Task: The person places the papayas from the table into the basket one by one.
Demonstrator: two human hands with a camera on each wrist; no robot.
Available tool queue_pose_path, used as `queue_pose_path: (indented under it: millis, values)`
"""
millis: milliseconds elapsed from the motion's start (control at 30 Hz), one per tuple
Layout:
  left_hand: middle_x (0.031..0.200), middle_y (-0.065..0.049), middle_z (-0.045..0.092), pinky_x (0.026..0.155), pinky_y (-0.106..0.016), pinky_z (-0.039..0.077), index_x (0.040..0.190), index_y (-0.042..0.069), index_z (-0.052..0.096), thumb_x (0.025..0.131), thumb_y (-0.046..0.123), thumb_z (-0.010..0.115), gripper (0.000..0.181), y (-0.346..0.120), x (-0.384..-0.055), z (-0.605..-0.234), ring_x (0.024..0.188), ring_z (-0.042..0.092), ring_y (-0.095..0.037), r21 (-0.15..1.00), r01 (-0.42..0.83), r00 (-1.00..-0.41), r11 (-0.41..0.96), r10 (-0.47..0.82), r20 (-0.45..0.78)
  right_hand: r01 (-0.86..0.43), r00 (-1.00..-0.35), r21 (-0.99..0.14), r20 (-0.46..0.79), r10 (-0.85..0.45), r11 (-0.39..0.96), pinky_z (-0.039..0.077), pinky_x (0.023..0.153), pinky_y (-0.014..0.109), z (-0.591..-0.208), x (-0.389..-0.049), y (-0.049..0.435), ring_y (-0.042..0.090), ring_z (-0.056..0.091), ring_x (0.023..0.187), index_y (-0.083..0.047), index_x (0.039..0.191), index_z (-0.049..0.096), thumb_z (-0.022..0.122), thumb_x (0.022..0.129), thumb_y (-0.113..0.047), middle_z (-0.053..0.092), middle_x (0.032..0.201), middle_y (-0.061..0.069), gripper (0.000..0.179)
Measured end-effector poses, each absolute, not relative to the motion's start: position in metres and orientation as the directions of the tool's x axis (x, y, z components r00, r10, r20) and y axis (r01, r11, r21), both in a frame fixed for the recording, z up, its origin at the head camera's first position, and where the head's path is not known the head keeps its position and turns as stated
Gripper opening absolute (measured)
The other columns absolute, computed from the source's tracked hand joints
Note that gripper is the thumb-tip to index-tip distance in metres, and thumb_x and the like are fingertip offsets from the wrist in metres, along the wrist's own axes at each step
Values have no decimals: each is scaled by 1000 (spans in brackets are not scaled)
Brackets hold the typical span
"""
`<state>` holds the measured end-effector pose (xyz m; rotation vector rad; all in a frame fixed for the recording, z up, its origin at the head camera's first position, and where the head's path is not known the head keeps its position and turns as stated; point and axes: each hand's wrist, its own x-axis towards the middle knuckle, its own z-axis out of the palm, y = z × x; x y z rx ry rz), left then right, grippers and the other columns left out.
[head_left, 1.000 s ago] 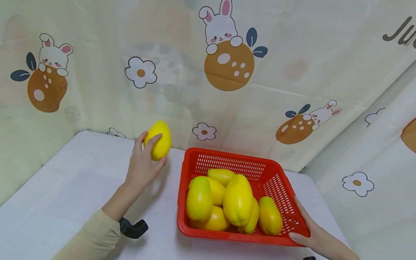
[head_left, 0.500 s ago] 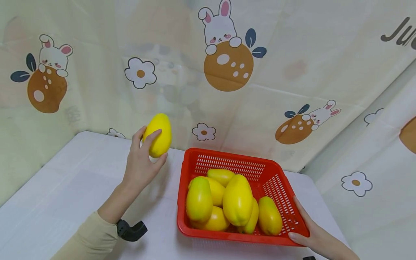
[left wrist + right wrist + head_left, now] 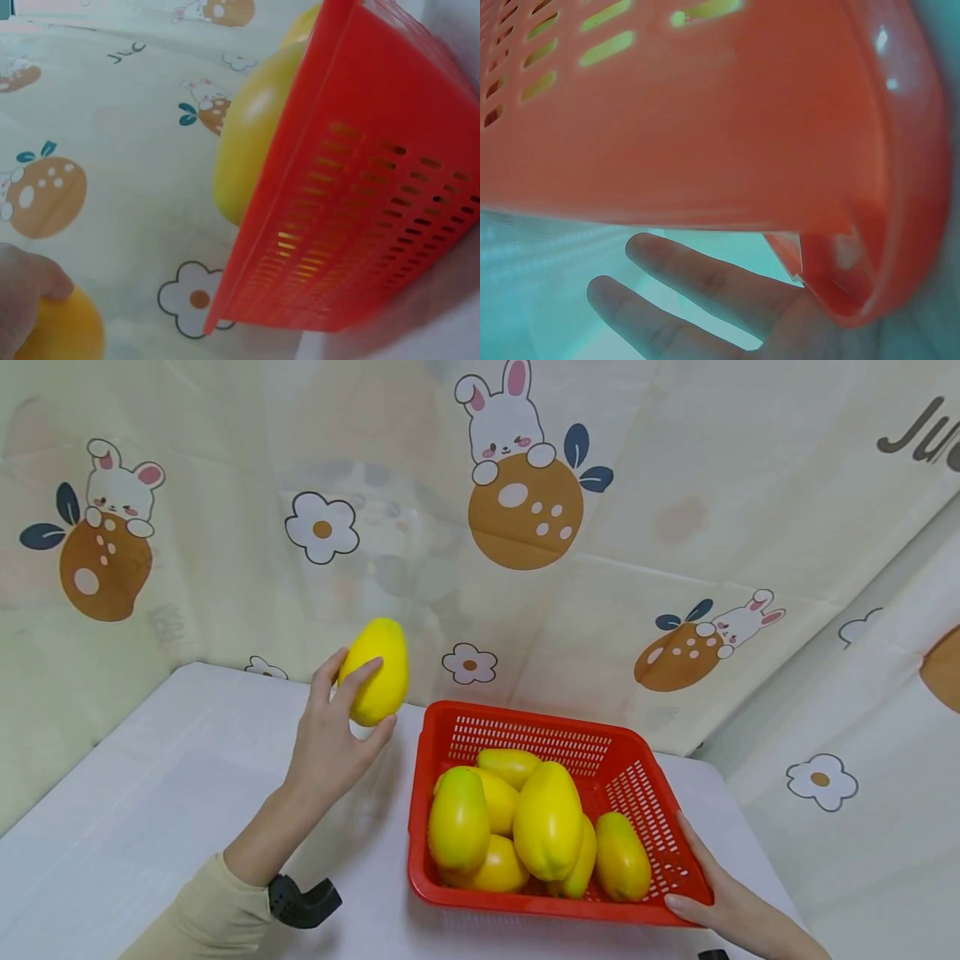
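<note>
My left hand [image 3: 330, 752] holds a smooth yellow mango [image 3: 384, 672] above the table, left of the basket, with the thumb below it and fingers around its left side. In the left wrist view, the mango [image 3: 67, 330] and part of that hand [image 3: 22, 296] show at the lower left. A red plastic basket [image 3: 525, 906] contains several yellow mangoes [image 3: 550, 822], some tinged green. My right hand [image 3: 716, 893] grips the basket's near right corner, its thumb on the rim. Two extended fingers [image 3: 697, 277] appear beside the outer wall in the right wrist view.
Both hands work over a table with a white cover [image 3: 172, 802]. A pale curtain [image 3: 405, 593] printed with rabbits and flowers hangs behind it and along the right side. A black wrist device [image 3: 303, 902] sits below the left wrist.
My left hand has raised the mango slightly, then shifted it a little right toward the basket. The right hand and the basket have stayed in place.
</note>
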<state>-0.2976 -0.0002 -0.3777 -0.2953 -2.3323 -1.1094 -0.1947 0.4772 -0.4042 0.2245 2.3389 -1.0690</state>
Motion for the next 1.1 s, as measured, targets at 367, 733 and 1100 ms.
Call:
queue_pose_path:
  millis: [367, 733, 1100]
  values:
    - [152, -13, 26, 86, -45, 53, 140, 26, 44, 80, 21, 74, 67, 10, -287, -372, 125, 48, -37, 656, 428, -848, 621, 25, 530, 344, -839, -662, -535, -98, 667, 54, 85, 38, -402, -197, 477, 30, 37, 120, -35, 145, -28, 53, 93, -38, -8, 156, 19, 97]
    - [153, -9, 28, 86, -42, 54, 139, 27, 45, 79, 22, 76, 68, 20, -279, -371, 128, 47, -34, 649, 452, -859, 612, 103, 502, 339, -843, -647, -531, -85, 683, 55, 86, 41, -403, -195, 478, 31, 40, 120, -36, 145, -27, 55, 91, -38, -2, 154, 23, 99]
    - [152, -7, 31, 87, -38, 54, 138, 27, 47, 79, 25, 76, 66, 31, -271, -376, 128, 49, -30, 599, 565, -810, 568, 245, 532, 314, -855, -634, -512, -79, 707, 55, 85, 40, -404, -195, 479, 32, 41, 119, -33, 146, -26, 57, 91, -38, 0, 153, 25, 100]
